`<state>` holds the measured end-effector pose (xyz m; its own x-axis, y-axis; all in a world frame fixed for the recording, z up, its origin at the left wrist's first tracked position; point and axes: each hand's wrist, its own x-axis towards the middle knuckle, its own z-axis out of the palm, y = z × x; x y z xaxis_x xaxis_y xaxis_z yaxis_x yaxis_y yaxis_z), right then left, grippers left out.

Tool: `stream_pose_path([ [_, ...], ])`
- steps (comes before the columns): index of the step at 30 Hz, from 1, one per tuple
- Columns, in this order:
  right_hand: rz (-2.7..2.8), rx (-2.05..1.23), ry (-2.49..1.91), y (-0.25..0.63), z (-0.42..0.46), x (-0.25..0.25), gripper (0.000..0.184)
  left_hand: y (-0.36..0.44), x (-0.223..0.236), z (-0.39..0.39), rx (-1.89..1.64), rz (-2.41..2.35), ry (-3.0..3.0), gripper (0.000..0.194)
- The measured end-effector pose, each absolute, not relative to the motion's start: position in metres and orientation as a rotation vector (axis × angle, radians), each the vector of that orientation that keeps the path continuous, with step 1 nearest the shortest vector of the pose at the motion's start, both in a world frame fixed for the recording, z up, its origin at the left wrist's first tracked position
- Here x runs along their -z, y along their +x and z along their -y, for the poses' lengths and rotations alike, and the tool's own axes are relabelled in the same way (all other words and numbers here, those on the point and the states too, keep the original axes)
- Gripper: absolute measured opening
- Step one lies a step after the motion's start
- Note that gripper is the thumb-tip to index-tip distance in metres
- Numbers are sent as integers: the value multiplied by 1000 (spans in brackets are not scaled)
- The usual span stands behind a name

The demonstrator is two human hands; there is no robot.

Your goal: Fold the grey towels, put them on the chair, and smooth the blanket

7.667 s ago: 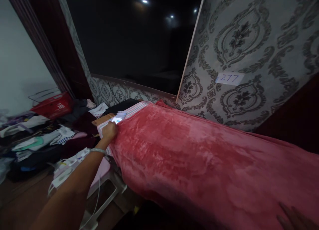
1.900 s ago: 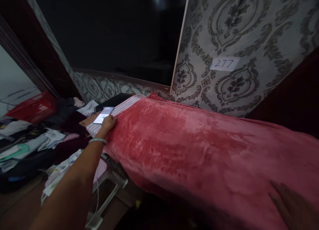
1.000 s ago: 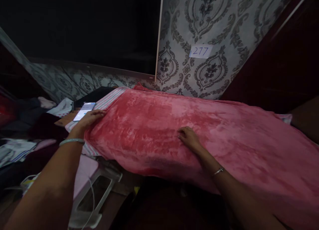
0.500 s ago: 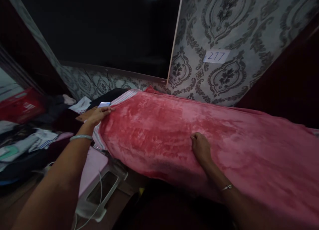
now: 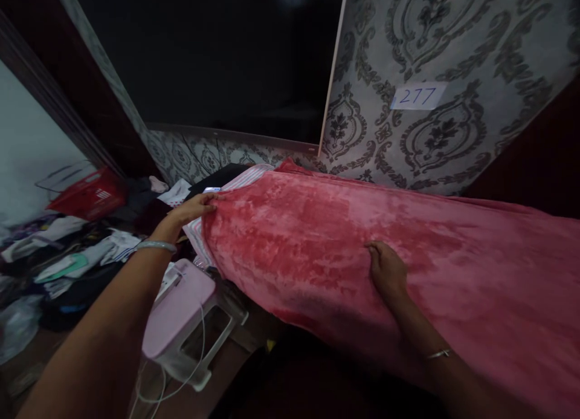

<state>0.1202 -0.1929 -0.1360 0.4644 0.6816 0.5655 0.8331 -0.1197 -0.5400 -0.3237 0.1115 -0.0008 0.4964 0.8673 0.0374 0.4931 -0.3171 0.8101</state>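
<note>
A red plush blanket (image 5: 290, 237) lies spread over a long surface, its left end uneven beside a striped cloth (image 5: 247, 178). At that left end, my left hand (image 5: 194, 210) has its fingers closed on the blanket's edge, which is drawn to a point there. My right hand (image 5: 387, 271) rests on the middle of the blanket, thumb and fingers bent together against the fabric. What lies under its curled fingers is mostly hidden. A phone (image 5: 211, 190) with a lit screen shows just behind my left fingers.
A pink plastic stool (image 5: 185, 304) with a white cable stands below the blanket's left end. Clothes (image 5: 81, 262) are heaped at left near a red basket (image 5: 90, 192). Behind the blanket, a large dark television (image 5: 217, 62) and a paper marked 277 (image 5: 417, 96) are on the patterned wall.
The view has swung left, so the scene sits further right. My left fingers have closed more on the blanket's edge. My right hand stays on the middle of the blanket.
</note>
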Motion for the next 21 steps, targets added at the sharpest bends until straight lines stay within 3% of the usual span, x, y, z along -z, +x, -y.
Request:
stream_pose_path([
  [6, 1348, 228, -1983, 122, 198, 137, 43, -326, -5, -108, -586, -1265, 2159, 49],
  [14, 1782, 415, -1790, 122, 206, 136, 42, -329, -22, -92, -610, -1396, 2613, 35],
  [21, 1554, 422, -1698, 135, 217, 111, 42, -327, -57, -56, -585, -1400, 2760, 18],
])
